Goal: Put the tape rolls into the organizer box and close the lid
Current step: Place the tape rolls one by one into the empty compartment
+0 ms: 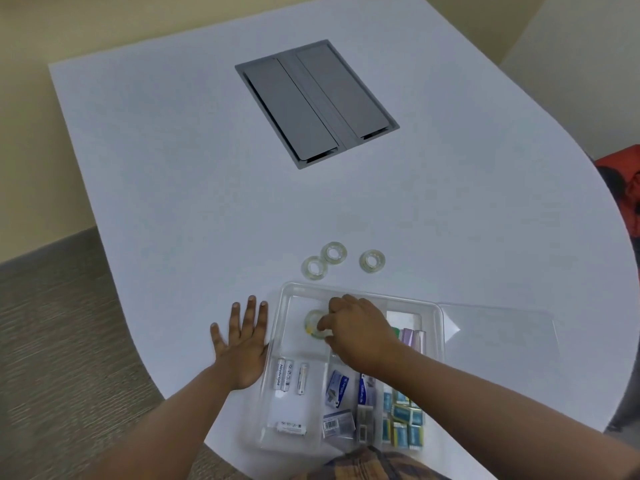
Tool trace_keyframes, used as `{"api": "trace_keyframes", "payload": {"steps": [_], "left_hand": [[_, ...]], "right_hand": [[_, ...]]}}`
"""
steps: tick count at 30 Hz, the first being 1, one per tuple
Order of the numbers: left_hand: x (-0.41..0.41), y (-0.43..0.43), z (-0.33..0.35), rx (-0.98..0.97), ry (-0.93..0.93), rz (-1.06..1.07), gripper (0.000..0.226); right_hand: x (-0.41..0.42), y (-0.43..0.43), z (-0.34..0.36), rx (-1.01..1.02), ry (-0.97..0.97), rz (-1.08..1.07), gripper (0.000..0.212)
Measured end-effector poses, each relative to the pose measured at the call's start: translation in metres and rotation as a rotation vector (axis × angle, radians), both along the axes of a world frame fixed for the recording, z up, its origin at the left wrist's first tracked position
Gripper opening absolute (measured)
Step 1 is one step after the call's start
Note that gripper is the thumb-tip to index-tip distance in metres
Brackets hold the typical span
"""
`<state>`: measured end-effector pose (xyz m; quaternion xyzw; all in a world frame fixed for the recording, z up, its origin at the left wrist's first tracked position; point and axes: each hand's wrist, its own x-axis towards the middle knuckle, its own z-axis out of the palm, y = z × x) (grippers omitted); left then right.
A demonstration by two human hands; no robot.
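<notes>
A clear plastic organizer box (pixel 360 292) sits at the near edge of the white table, its clear lid (pixel 502 334) lying open flat to the right. My right hand (pixel 356 327) reaches into the box's far left compartment, fingers closed on a clear tape roll (pixel 313 322) that rests in it. Three more clear tape rolls lie on the table just beyond the box: one (pixel 314 267), one (pixel 334 252) touching it, and one (pixel 372 260) apart to the right. My left hand (pixel 242 341) lies flat on the table, fingers spread, against the box's left side.
Other box compartments hold batteries (pixel 285 374), small blue-and-white boxes (pixel 337 384), several small blue packets (pixel 403 422) and pastel items (pixel 410 337). A grey cable hatch (pixel 317 102) is set into the table's middle. The table edge curves away on the right.
</notes>
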<state>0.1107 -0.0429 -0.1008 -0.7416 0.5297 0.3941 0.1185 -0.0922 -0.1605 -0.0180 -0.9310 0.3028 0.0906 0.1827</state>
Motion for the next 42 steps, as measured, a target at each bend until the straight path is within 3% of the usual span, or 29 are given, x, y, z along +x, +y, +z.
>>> {"api": "trace_keyframes", "payload": {"steps": [6, 16, 21, 24, 27, 29, 34, 38, 42], "left_hand": [[0.0, 0.002, -0.002, -0.034, 0.001, 0.01, 0.08], [0.0, 0.003, -0.002, -0.055, 0.01, 0.021, 0.075], [-0.001, 0.003, -0.002, -0.053, 0.008, 0.019, 0.074], [-0.001, 0.003, -0.003, -0.05, 0.011, 0.019, 0.074], [-0.002, 0.003, -0.003, -0.053, 0.007, 0.02, 0.074], [-0.002, 0.003, -0.002, -0.052, 0.002, 0.018, 0.074], [-0.002, 0.004, -0.002, -0.046, -0.006, 0.012, 0.077], [-0.002, 0.004, -0.002, -0.047, -0.01, 0.014, 0.077], [-0.002, 0.004, -0.003, -0.053, -0.014, 0.011, 0.078]], "right_hand": [[0.015, 0.01, -0.002, -0.078, 0.228, 0.151, 0.025], [0.013, 0.021, -0.009, -0.019, 0.254, 0.205, 0.017], [0.009, 0.013, -0.009, 0.004, 0.142, 0.137, 0.019], [0.005, -0.003, -0.002, -0.006, -0.063, 0.038, 0.021], [-0.003, -0.03, 0.002, -0.147, -0.28, -0.163, 0.026], [-0.011, -0.054, 0.0, -0.159, -0.303, -0.321, 0.032], [-0.037, -0.105, -0.026, 0.012, -0.061, -0.512, 0.056], [-0.048, -0.119, -0.044, 0.094, 0.096, -0.421, 0.064], [-0.046, -0.124, -0.049, 0.108, 0.118, -0.339, 0.064]]}}
